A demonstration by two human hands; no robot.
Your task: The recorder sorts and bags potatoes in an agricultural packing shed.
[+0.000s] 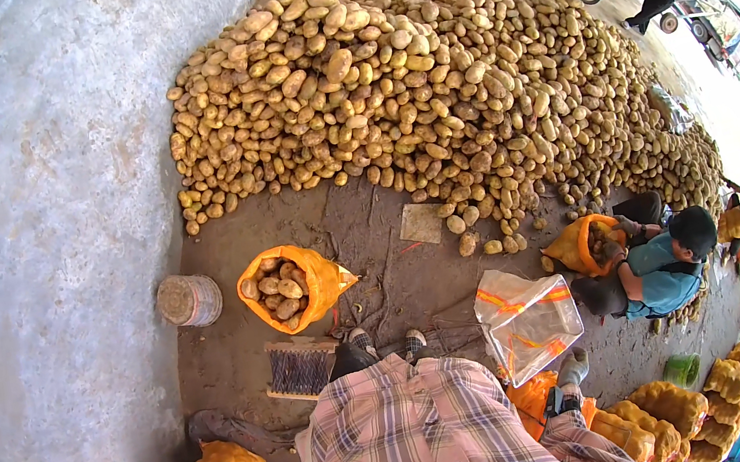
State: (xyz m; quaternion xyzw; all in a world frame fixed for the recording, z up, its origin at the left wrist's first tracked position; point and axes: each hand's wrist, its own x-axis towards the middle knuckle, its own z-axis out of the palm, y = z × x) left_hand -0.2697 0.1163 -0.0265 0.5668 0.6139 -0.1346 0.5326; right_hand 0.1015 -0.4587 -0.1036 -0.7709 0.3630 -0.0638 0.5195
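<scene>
1. The right hand [573, 370] is hanging beside the clear bag [528, 317], right of the feet [360, 338]; whether it is gripping, I cannot tell. The left hand is not showing.
2. The orange sack [324, 283] is gaping before the feet; a careless step could be tipping it, spilling potatoes [287, 288].
3. The bucket [190, 301] is bearing marks too blurred for reading.

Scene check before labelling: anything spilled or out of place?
Mildly odd: a few stray potatoes lie on the floor near the flat tan panel, at the edge of the potato heap, neither piled nor bagged. Nothing else stands out.
</scene>
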